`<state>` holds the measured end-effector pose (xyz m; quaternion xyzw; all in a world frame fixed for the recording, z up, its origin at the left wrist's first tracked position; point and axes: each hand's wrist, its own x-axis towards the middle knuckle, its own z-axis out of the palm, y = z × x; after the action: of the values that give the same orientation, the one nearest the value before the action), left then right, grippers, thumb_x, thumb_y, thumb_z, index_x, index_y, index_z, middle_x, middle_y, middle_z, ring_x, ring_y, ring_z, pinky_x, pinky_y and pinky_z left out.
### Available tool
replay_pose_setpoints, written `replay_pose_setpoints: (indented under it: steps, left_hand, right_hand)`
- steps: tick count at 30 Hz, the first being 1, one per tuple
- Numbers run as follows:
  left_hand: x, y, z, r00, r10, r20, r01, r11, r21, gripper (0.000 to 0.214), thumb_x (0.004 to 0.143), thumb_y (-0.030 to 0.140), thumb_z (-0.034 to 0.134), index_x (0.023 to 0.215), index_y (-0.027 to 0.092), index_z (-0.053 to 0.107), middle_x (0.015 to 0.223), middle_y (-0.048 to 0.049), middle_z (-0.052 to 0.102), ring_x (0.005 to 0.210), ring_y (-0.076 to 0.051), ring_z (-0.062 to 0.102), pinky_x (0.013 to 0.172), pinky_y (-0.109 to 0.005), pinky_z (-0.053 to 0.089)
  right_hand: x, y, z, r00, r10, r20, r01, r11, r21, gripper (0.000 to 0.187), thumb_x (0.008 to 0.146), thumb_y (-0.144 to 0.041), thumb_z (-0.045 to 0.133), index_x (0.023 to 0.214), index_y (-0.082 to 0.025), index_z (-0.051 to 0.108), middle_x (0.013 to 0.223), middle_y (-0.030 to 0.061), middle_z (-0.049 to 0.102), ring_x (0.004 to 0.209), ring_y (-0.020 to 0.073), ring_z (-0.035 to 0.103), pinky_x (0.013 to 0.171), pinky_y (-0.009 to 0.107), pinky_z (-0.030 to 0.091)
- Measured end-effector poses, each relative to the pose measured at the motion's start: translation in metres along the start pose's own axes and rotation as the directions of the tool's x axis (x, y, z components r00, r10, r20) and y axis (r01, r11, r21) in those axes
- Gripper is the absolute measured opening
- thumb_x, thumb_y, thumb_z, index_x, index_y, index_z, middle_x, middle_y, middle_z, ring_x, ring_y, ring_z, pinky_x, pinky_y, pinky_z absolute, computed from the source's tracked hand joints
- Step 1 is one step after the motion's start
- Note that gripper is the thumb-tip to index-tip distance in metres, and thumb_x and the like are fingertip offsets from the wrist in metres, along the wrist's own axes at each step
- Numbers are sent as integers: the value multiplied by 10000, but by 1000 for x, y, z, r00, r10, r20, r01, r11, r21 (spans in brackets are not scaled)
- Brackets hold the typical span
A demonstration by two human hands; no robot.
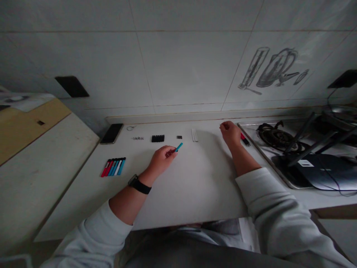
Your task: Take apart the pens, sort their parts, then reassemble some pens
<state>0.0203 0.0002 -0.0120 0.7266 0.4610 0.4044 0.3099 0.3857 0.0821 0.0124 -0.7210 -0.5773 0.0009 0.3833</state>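
Observation:
My left hand [164, 158] is closed around a small blue tube, perhaps a marker barrel [179, 147], and holds it tilted above the white counter. Farther right, my right hand [229, 132] hovers near the back with its fingers drawn together; whatever they may hold is hidden. Beside that wrist lies a red and black piece [244, 139], partly covered by the hand. Along the back sit a row of black caps [158, 138], a small dark piece [179, 137], white sticks [194, 135] and tiny metallic parts [138, 138]. Several red, blue and white markers [113, 167] lie side by side at left.
A phone [112, 133] and a thin wire-like loop [130, 128] rest at the back left. On the right, a gas stove [275, 137] carries a black router-like device [326, 171] with cables. A tiled wall [189, 70] rises behind the counter [192, 193].

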Motion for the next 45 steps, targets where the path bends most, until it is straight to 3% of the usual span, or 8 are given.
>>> replay_pose_setpoints:
  steps: [3,9,20,27,31,37,42,45]
  left_hand:
    - [1,4,-3,999,41,-7,-40,996,78,164,917,288,651,1034,199,722,988,-60,729,875,-174,669,807,-320,545]
    - [1,12,-7,998,70,-10,-68,988,137,167,937,278,637,1042,200,741,978,-55,702,885,-179,657,782,-302,543]
    - [2,8,-6,995,98,-23,-93,982,165,138,928,223,661,1029,203,752,970,-53,713,888,-175,664,797,-307,560]
    - [1,11,-6,994,108,20,-110,976,188,129,927,235,673,1013,213,767,960,-53,704,877,-175,663,795,-309,561]
    - [0,12,-7,993,118,19,-120,977,177,122,921,224,683,1005,215,771,941,-47,717,877,-175,669,805,-307,551]
    - [1,13,-7,989,144,40,-148,983,109,111,895,208,716,992,217,771,959,-41,758,897,-181,700,854,-326,549]
    - [-1,13,-5,989,137,50,-138,990,31,129,889,223,727,1009,214,773,975,-46,784,905,-188,728,877,-334,564]
    - [-3,13,-4,989,141,45,-142,989,33,127,889,235,727,1003,203,771,973,-55,791,892,-193,734,873,-340,571]
  right_hand:
    - [-22,-34,3,971,-229,67,208,951,229,243,916,-356,576,998,-176,716,916,93,754,801,206,676,778,307,501]
    - [-81,-98,11,768,-593,242,472,779,413,210,963,-358,560,991,-233,727,928,65,747,739,189,644,751,319,497]
    - [-88,-102,10,699,-689,191,611,714,341,190,1003,-281,534,1003,-198,705,966,86,759,818,199,667,783,318,505]
    - [-90,-103,8,603,-766,223,711,643,284,226,1028,-292,513,1009,-189,714,954,109,749,869,214,670,817,327,505]
    - [-95,-107,9,654,-722,227,595,675,436,218,1016,-310,534,1004,-191,716,962,87,748,830,184,668,801,305,509]
    - [-104,-113,21,790,-519,327,187,711,677,242,930,-432,654,980,-198,691,838,35,713,707,141,630,678,260,496]
    - [-114,-120,25,720,-532,445,-69,583,809,302,897,-467,691,1019,-193,658,882,40,708,771,146,650,722,275,515]
    - [-119,-123,23,654,-591,472,-97,554,827,321,882,-453,709,1065,-192,670,932,49,719,828,158,666,778,296,526]
